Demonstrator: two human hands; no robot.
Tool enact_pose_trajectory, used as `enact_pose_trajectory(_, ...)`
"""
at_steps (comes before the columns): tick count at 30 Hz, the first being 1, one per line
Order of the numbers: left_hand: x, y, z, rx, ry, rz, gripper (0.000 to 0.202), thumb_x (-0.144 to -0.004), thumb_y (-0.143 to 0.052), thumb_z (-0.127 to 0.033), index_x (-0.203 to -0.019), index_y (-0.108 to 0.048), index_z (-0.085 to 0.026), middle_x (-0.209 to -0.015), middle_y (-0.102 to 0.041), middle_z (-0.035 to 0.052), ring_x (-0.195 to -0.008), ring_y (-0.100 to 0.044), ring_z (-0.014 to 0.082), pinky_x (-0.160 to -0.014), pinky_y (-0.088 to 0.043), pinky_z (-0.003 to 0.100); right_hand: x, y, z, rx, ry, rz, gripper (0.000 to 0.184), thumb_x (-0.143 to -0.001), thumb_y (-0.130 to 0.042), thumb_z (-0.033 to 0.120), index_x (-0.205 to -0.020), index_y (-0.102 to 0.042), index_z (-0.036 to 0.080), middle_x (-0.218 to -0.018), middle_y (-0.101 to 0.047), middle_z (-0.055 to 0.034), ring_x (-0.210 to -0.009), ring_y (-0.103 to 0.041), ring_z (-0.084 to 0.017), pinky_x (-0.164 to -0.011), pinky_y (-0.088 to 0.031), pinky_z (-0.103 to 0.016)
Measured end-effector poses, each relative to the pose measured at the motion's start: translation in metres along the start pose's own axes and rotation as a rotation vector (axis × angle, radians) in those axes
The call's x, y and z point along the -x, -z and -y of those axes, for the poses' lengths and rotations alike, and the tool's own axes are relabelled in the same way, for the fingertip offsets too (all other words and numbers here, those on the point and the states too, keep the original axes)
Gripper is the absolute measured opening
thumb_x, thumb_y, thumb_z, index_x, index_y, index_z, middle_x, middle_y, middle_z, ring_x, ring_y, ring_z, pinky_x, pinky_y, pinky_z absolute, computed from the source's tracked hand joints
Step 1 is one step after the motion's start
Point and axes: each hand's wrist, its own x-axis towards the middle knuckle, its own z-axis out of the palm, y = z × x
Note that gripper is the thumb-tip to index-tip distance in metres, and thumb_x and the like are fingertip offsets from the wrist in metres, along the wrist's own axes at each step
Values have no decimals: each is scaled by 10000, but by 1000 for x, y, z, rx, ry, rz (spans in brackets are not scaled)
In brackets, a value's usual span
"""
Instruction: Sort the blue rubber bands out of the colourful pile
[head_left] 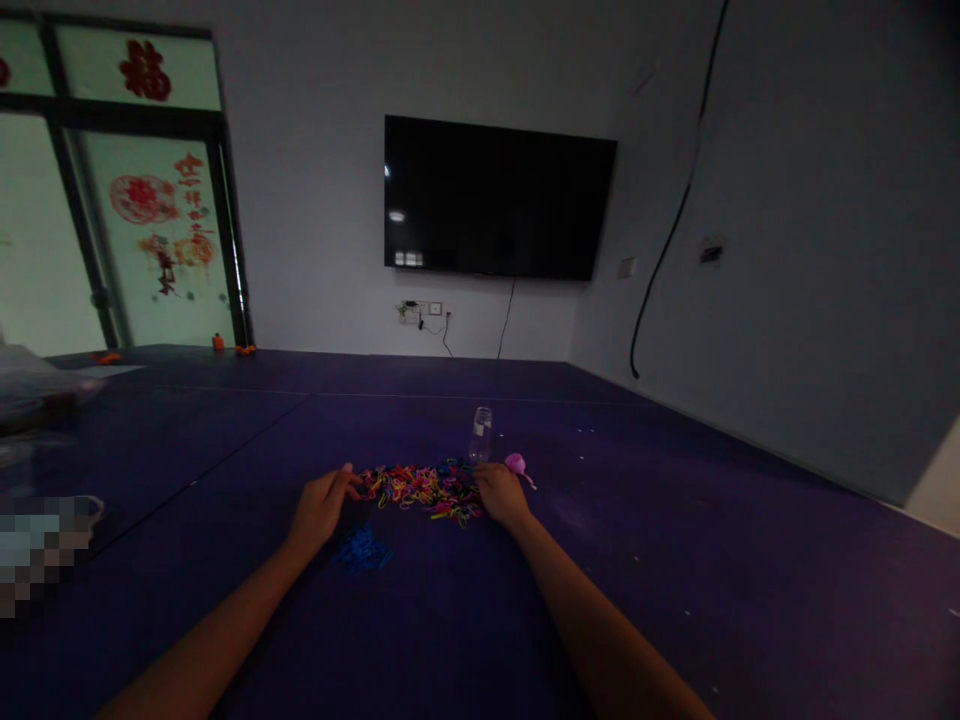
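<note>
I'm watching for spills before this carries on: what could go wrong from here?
The clear bottle stands just beyond the right hand, so a forward nudge might tip it.

The small blue pile lies close to the left hand, so a careless sweep could scatter it or mix it into the multicoloured pile between the hands.
</note>
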Motion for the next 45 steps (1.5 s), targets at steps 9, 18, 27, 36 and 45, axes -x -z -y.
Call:
enact_pose_trajectory(9,0,-1,0,-26,-5,13,579,-848,-287,-581,-653,-675,-198,-624,-704,55,-676,-667,233,-723,-482,339,3,1,5,83,-14,53,293,-840,-443,150,-952,-705,216,-1118,-652,-70,-1110,-536,-219,-944,-371,-328)
enact_pose_trajectory(18,1,1,-2,-37,2,24,580,-852,-284,-576,-668,-680,-194,-643,-713,55,-677,-666,231,-726,-482,341,-2,-9,-5,-42,-45,-10,290,-840,-447,147,-927,-717,210,-1164,-631,-54,-1127,-527,-201,-958,-381,-312)
enact_pose_trajectory(27,0,1,-2,-28,-19,13,568,-849,-294,-570,-666,-675,-191,-629,-705,46,-668,-666,223,-721,-488,336,-10,-21,-19,-273,-5,-131,360,-816,-396,120,-960,-716,197,-1131,-646,-59,-1045,-584,-174,-917,-443,-305)
enact_pose_trajectory(36,-1,0,-1,-32,-14,21,567,-845,-288,-572,-669,-672,-192,-619,-702,48,-663,-664,228,-727,-481,344,-7,-15,-20,-228,8,-117,350,-829,-393,133,-929,-723,193,-1130,-648,-63,-1072,-575,-186,-938,-421,-305)
enact_pose_trajectory(45,-2,-1,2,-56,-36,32,601,-857,-264,-576,-631,-669,-193,-638,-707,58,-670,-662,225,-733,-475,337,-2,-5,-4,-44,56,12,294,-823,-445,128,-854,-728,202,-1087,-667,-58,-1095,-547,-204,-948,-390,-296)
